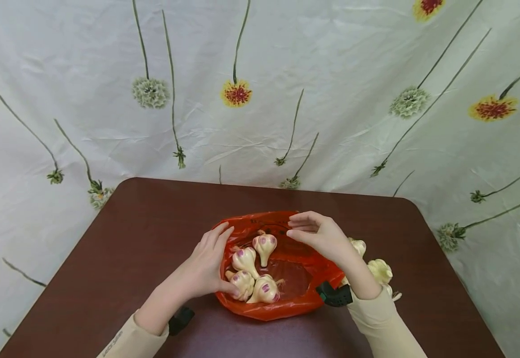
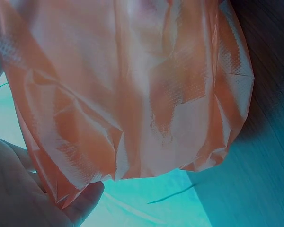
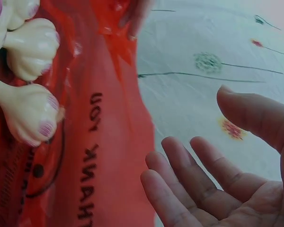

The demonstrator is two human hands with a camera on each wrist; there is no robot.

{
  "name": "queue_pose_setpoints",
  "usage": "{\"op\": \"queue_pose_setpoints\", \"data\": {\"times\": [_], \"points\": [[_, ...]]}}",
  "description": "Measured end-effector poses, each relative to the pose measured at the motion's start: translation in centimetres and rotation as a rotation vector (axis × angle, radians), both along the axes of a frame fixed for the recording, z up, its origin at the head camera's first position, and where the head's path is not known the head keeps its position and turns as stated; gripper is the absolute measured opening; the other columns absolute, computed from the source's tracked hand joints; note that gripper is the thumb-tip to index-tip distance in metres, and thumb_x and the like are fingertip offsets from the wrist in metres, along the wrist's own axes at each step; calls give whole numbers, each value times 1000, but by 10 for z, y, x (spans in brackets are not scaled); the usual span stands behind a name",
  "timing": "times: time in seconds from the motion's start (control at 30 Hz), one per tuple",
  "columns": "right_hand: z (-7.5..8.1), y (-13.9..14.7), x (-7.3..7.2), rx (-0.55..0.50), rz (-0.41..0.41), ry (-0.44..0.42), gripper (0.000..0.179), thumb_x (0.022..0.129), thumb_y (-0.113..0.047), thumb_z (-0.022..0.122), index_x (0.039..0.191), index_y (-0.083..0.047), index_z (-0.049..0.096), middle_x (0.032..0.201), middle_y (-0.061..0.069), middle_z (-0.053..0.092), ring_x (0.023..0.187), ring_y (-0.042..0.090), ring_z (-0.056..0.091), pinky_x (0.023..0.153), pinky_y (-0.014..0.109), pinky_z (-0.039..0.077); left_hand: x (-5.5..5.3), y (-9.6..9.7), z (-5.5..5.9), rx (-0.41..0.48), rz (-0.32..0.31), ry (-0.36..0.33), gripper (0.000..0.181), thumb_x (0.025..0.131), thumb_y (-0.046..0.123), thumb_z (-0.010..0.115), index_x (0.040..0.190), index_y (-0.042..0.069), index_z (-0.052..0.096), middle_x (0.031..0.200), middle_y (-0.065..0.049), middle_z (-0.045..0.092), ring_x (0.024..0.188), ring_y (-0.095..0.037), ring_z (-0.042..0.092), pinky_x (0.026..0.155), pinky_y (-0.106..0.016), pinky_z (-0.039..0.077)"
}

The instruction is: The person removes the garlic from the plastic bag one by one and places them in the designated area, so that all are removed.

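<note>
A red plastic bag [image 1: 278,311] lies with its mouth spread wide, and several garlic bulbs [image 1: 265,244] with purple patches sit inside it. At the bag's left rim is my left hand [image 1: 204,263], fingers spread along the edge and thumb reaching over it beside a bulb. The left wrist view shows the bag's outer side [image 2: 132,109] with the left hand [image 2: 33,194] against one corner. My right hand [image 1: 320,236] hovers over the right rim, holding nothing. In the right wrist view its fingers [image 3: 180,153] are loosely bent, apart from the printed bag wall [image 3: 118,156].
More pale garlic bulbs [image 1: 380,271] lie on the table to the right of the bag, partly hidden by the right forearm. The dark brown table [image 1: 152,223] extends around the bag. Behind it hangs a white cloth [image 1: 264,124] printed with flowers.
</note>
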State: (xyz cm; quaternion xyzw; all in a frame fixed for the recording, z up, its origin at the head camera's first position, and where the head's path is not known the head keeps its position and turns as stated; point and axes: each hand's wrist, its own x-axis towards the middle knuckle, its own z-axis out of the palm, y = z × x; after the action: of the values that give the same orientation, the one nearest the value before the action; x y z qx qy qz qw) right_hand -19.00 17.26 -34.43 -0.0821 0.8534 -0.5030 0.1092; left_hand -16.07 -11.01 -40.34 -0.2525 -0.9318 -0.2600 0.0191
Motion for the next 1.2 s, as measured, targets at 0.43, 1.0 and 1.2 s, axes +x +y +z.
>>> {"op": "queue_pose_setpoints", "data": {"times": [0.43,1.0,1.2], "points": [[-29,-43,-27,222,44,-69,48,90,-28,72,128,-1,61,125,12,65,115,29,61,99,44,51,-1,0,1,2,-6,-8,126,53,44,95,148,-8,30,154,-27,27,138,-45,29,111,-63,30],[-65,-61,-45,408,94,-151,58,83,-31,78,127,1,57,123,15,63,105,28,60,97,43,49,-3,-3,1,-6,27,-26,124,53,38,96,148,-7,30,154,-27,27,139,-46,28,110,-66,30],[-75,-66,-45,447,99,-110,45,83,-30,79,114,0,65,109,13,68,96,26,62,89,40,51,-2,-3,1,-7,30,-22,123,54,36,97,147,-8,31,154,-28,27,138,-46,28,109,-66,30]]}}
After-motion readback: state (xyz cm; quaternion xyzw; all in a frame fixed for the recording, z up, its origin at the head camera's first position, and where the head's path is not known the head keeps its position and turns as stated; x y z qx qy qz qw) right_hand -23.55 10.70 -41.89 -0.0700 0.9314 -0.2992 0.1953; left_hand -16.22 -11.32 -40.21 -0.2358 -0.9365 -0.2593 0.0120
